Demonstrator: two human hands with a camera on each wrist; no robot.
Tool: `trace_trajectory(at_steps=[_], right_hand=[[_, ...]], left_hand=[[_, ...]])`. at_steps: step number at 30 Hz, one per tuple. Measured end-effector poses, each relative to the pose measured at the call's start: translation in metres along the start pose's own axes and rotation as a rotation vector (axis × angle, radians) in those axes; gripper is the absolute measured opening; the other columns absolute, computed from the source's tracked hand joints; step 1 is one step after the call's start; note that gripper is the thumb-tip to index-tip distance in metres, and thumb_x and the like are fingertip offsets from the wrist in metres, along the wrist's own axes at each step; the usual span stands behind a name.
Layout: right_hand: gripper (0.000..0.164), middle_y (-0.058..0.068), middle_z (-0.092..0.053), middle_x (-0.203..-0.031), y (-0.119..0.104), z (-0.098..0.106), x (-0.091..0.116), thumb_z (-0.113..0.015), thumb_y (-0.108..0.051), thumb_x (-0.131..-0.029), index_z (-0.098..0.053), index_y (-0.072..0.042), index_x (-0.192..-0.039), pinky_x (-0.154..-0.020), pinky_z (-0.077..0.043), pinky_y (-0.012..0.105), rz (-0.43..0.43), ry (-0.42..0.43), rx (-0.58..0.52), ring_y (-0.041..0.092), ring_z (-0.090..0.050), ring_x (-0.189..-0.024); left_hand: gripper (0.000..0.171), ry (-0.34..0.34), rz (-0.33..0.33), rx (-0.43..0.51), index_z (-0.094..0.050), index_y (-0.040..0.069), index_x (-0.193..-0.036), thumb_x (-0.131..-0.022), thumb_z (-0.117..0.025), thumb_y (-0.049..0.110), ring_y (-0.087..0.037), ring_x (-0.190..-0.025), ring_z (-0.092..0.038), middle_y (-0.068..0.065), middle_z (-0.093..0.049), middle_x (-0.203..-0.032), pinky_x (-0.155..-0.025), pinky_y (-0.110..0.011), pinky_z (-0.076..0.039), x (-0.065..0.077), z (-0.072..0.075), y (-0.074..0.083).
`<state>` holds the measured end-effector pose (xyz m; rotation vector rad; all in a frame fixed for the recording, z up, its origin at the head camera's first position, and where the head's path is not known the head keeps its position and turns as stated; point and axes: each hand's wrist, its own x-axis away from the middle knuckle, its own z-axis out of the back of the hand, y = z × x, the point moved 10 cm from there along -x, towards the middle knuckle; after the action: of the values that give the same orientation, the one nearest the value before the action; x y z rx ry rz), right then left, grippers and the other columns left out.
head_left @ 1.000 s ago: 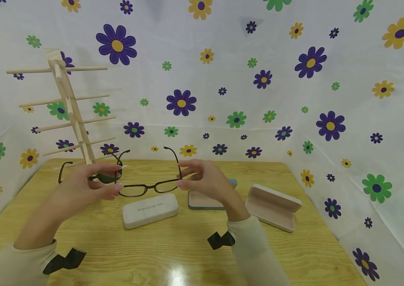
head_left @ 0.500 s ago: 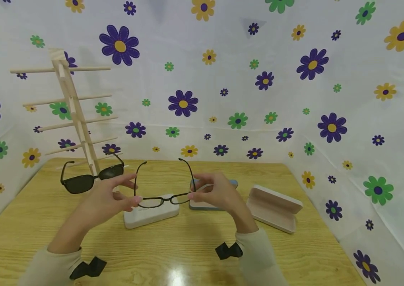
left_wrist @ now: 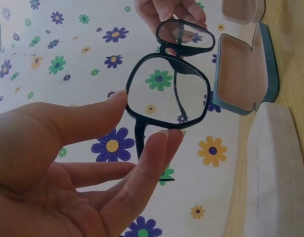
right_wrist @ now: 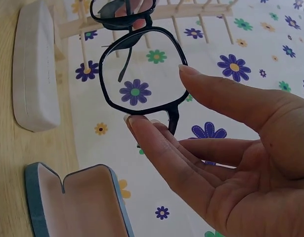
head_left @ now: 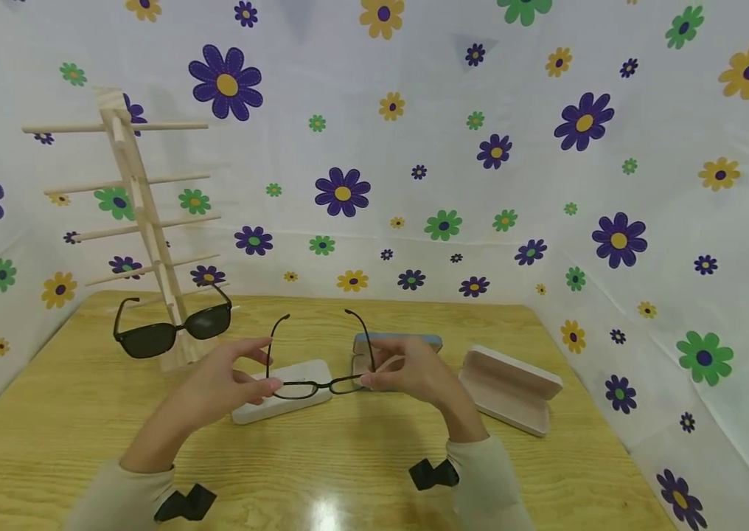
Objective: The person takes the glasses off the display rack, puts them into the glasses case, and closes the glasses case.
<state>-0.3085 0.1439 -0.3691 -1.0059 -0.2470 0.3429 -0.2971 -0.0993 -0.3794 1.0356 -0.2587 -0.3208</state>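
Black-framed eyeglasses (head_left: pixel 324 386): clear lenses, temples unfolded, held in the air above the table (head_left: pixel 321 472).
Left hand (head_left: pixel 225 383): pinching the frame's left end.
Right hand (head_left: pixel 410 369): pinching its right end.
White case (head_left: pixel 281 409): closed, left of the open blue case (head_left: pixel 417 343).
Pale case (head_left: pixel 510 391): open, at right.
Sunglasses (head_left: pixel 149 341): at the wooden rack (head_left: pixel 142 199), far left.
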Motion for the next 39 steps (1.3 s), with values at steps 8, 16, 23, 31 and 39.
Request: trace_trajectory(at_steps=[8, 16, 23, 31, 39], right_hand=[[0.067, 0.014, -0.069, -0.106, 0.0028, -0.0004, 0.0011, -0.08, -0.018, -0.092, -0.052, -0.001, -0.15, -0.084, -0.06, 0.032, 0.015, -0.013, 0.008, 0.018, -0.076, -0.091], [0.071, 0.012, -0.071, -0.108, 0.0073, -0.0006, 0.0008, -0.08, -0.018, -0.092, -0.048, 0.004, -0.151, -0.084, -0.06, 0.032, -0.008, 0.002, 0.024, 0.018, -0.077, -0.093], [0.07, 0.011, -0.071, -0.106, 0.0072, -0.0018, 0.0021, -0.08, -0.02, -0.092, -0.05, 0.002, -0.15, -0.085, -0.061, 0.034, -0.005, 0.011, 0.025, 0.02, -0.077, -0.095], [0.07, 0.012, -0.071, -0.106, 0.0075, -0.0018, 0.0015, -0.08, -0.021, -0.092, -0.05, 0.002, -0.15, -0.085, -0.061, 0.036, 0.001, 0.016, 0.028, 0.021, -0.076, -0.097], [0.068, 0.014, -0.07, -0.106, 0.0047, -0.0023, 0.0004, -0.08, -0.018, -0.092, -0.05, 0.004, -0.149, -0.083, -0.062, 0.035, 0.019, 0.011, 0.015, 0.022, -0.076, -0.095]], left_hand=[[0.08, 0.025, 0.03, -0.036, -0.035, 0.002, -0.159, -0.095, -0.076, 0.028, -0.025, -0.09, -0.078, -0.023, -0.058, -0.142, -0.074, -0.036, -0.06, 0.0004, -0.0026, -0.0016], [0.079, 0.019, 0.023, -0.027, -0.035, 0.0, -0.159, -0.096, -0.076, 0.025, -0.023, -0.088, -0.078, -0.025, -0.056, -0.142, -0.071, -0.036, -0.059, -0.0015, -0.0054, -0.0028], [0.081, 0.025, 0.024, -0.042, -0.035, 0.001, -0.159, -0.095, -0.076, 0.029, -0.025, -0.09, -0.078, -0.024, -0.057, -0.142, -0.073, -0.037, -0.06, -0.0006, -0.0027, -0.0028], [0.082, 0.032, 0.044, -0.043, -0.035, 0.002, -0.159, -0.095, -0.077, 0.029, -0.025, -0.093, -0.078, -0.022, -0.056, -0.144, -0.075, -0.036, -0.059, 0.0006, -0.0024, -0.0033], [0.082, 0.021, 0.027, -0.031, -0.033, -0.002, -0.159, -0.095, -0.076, 0.028, -0.025, -0.094, -0.077, -0.023, -0.056, -0.142, -0.074, -0.035, -0.058, -0.0008, -0.0024, -0.0044]])
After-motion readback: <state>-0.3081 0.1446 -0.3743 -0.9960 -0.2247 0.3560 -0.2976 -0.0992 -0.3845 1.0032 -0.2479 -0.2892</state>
